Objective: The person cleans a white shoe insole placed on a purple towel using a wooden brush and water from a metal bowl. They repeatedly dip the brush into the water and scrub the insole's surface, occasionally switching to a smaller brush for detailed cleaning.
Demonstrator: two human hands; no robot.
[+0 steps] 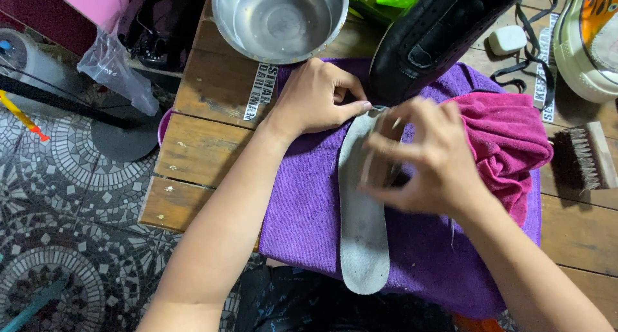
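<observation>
A wooden plank table (199,148) stands over a floor of grey mosaic tiles (64,197) laid in round patterns, with a black stand base (122,135) and a clear plastic bag (116,71) at its left edge. On the boards a purple cloth (309,222) is spread, with a crumpled pink cloth (508,145) on its right side. A steel bowl (280,16) sits at the far edge; below it lies a narrow white label strip with dark print (261,90), and similar strips lie far right beside black laces. A black shoe (438,29), a small white block (507,39), a brown bristle brush (582,158) and a pale sneaker (589,36) lie beyond. The grey insole (364,235) lies lengthwise on the purple cloth. The left hand (315,97) pinches its far tip between thumb and curled fingers. The right hand (428,158), blurred, hovers over its upper part, fingers spread and bent; whether it grips anything cannot be told.
</observation>
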